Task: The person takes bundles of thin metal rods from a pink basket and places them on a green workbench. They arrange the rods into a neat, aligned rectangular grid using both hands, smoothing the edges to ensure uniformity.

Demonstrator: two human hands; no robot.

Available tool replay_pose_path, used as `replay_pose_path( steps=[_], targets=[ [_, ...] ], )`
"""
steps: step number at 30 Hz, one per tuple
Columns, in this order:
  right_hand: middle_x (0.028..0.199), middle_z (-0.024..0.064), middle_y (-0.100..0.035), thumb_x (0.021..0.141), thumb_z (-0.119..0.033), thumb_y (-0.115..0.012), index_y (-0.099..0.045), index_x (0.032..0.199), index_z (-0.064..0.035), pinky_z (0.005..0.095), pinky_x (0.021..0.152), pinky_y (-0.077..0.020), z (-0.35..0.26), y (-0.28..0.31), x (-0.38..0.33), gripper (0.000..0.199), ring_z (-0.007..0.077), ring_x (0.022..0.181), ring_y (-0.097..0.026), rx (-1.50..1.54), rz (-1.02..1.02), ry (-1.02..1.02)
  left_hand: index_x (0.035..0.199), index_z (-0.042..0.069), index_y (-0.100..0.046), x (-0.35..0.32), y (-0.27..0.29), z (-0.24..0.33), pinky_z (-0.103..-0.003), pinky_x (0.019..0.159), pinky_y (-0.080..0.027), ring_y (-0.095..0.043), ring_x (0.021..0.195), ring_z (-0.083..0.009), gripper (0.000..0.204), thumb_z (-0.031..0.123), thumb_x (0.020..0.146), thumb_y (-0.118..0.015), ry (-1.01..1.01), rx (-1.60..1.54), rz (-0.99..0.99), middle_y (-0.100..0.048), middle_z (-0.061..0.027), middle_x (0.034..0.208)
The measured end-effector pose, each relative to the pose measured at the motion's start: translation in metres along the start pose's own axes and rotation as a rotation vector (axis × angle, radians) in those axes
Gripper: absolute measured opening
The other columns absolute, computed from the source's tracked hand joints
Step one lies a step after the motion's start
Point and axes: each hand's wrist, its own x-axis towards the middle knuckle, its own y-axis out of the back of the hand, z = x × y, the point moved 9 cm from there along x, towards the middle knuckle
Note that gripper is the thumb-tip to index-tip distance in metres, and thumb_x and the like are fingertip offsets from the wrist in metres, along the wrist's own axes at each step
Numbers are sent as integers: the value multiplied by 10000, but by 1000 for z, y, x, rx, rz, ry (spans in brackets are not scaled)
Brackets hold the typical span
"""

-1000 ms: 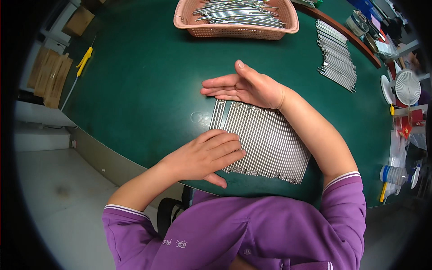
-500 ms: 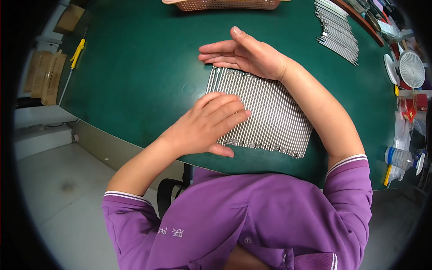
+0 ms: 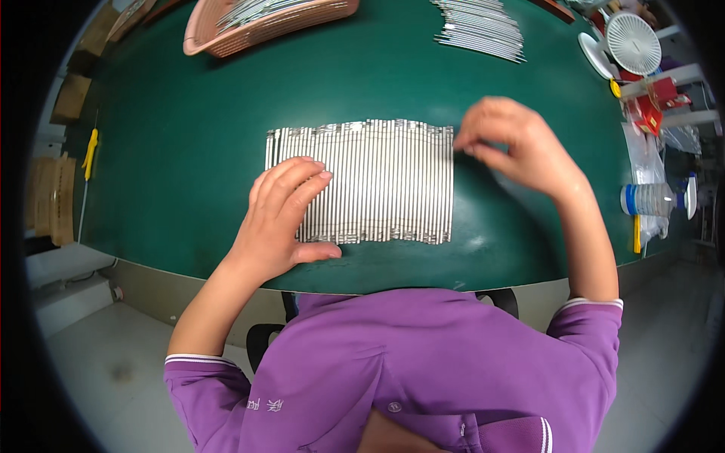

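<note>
A row of thin silvery metal rods (image 3: 377, 181) lies side by side on the green table in front of me, their ends forming slightly wavy edges. My left hand (image 3: 279, 211) rests over the left part of the row, fingers stretched out across the rods and thumb lying near their lower ends. At the row's upper right corner is my right hand (image 3: 517, 143), its fingers curled in toward the thumb. Its fingertips come close to the last rod; whether they touch it or hold anything small is hidden.
Beyond the row stand a pink basket (image 3: 279, 26) with more rods and a loose batch of rods (image 3: 479, 30). A yellow-handled tool (image 3: 90, 155) lies at the left edge. On the right are a white fan (image 3: 633, 44) and a spray bottle (image 3: 649, 199).
My right hand has left the rods' far ends and come round to the right side, its fingers now curled. The row sits straighter. My left hand stays on it; the view has shifted.
</note>
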Motion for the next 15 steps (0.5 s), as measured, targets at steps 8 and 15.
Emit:
replay_pose_path(
  steps=[8, 15],
  targets=[
    [1032, 40, -628, 777, -95, -704, -680, 899, -93, 390, 841, -506, -21, -42, -58, 124, 246, 967, -621, -62, -46, -12, 1236, 95, -593, 43, -18, 41, -488, 1021, -393, -464, 1282, -344, 565, 252, 733, -797, -92, -46, -52, -521, -108, 1310],
    [1022, 28, -623, 749, -121, -688, -672, 880, -108, 360, 828, -486, -29, -37, -66, 132, 208, 1015, -597, -159, -116, 169, 1211, 128, -632, 57, -52, 80, -527, 1043, -383, -447, 1301, -361, 473, 244, 770, -757, -187, -81, -212, -522, -83, 1360]
  ],
)
